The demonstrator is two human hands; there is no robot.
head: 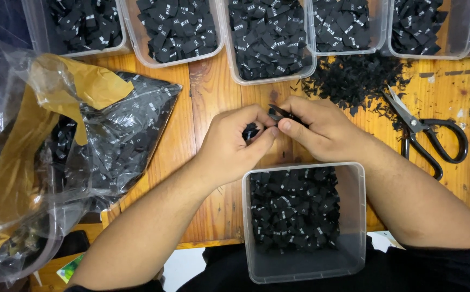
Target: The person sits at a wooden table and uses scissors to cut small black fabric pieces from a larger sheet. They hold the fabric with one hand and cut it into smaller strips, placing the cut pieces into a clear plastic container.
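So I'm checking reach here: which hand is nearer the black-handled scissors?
Right. The right hand sits just left of the scissors, pinching a black label; the left hand is farther left, beyond it.

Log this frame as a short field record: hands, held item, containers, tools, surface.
left hand: left hand pinches small black fabric labels
right hand: right hand grips the same labels from the other side
near container: clear tub below the hands, part full of labels
far containers: row of clear tubs, labels inside
bag: plastic bag of labels, left
tools: black scissors, right, untouched
surface: wooden table
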